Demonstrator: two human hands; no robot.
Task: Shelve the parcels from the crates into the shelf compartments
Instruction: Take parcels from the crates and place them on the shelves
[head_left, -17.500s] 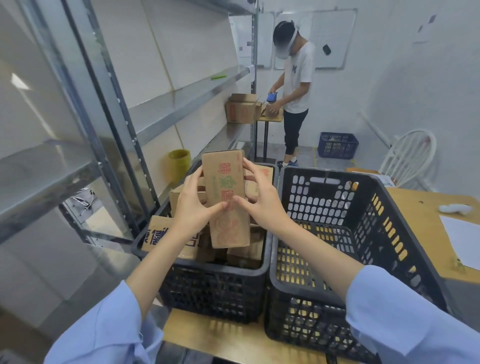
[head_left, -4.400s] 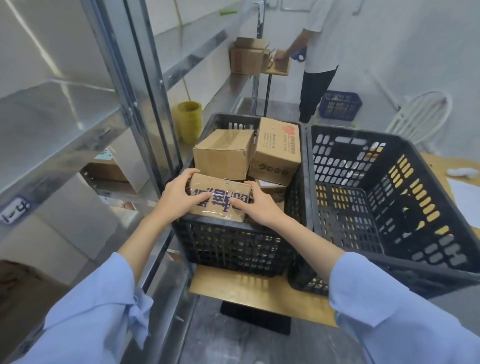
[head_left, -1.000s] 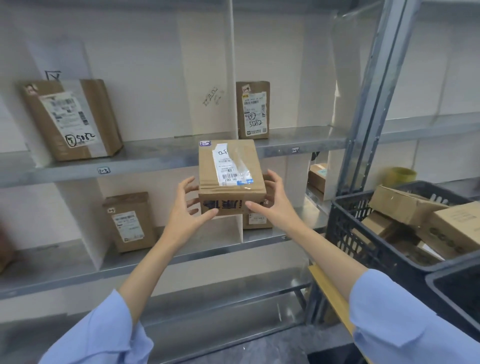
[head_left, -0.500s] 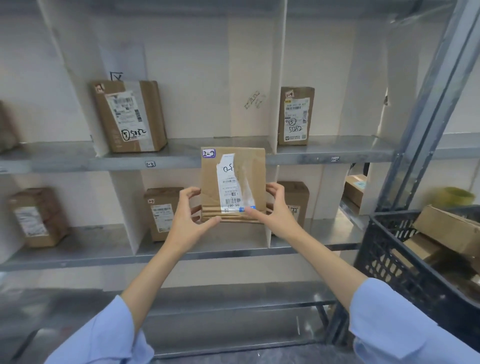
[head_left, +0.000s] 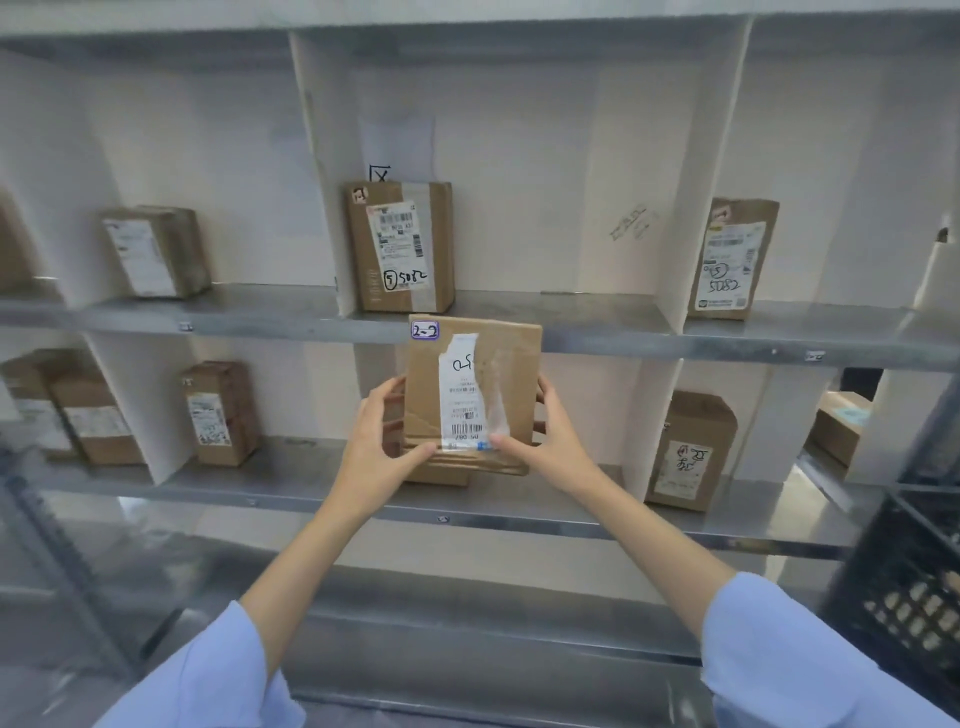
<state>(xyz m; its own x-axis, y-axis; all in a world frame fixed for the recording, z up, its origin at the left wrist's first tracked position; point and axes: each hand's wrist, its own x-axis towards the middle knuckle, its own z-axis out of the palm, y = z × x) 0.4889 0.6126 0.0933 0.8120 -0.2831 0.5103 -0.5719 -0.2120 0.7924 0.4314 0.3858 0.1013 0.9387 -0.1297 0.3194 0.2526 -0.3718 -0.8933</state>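
I hold a brown cardboard parcel (head_left: 470, 395) upright in front of the shelf, its torn white label and a "2-2" sticker facing me. My left hand (head_left: 382, 439) grips its left edge and lower corner. My right hand (head_left: 545, 441) grips its right edge. The parcel hangs in front of the middle compartment of the lower shelf board (head_left: 519, 512), where another brown box (head_left: 441, 475) stands partly hidden behind it. The black crate (head_left: 904, 603) shows at the right edge.
Upright parcels stand in the neighbouring compartments: one (head_left: 400, 247) above, one (head_left: 732, 260) upper right, one (head_left: 691, 449) lower right, one (head_left: 221, 413) lower left. White dividers (head_left: 649, 415) separate the bays. A bare metal shelf (head_left: 467, 623) runs lower down.
The view has shifted left along the shelf and closer. The parcel stays upright in both hands, now in front of the lower middle compartment instead of right of the divider.
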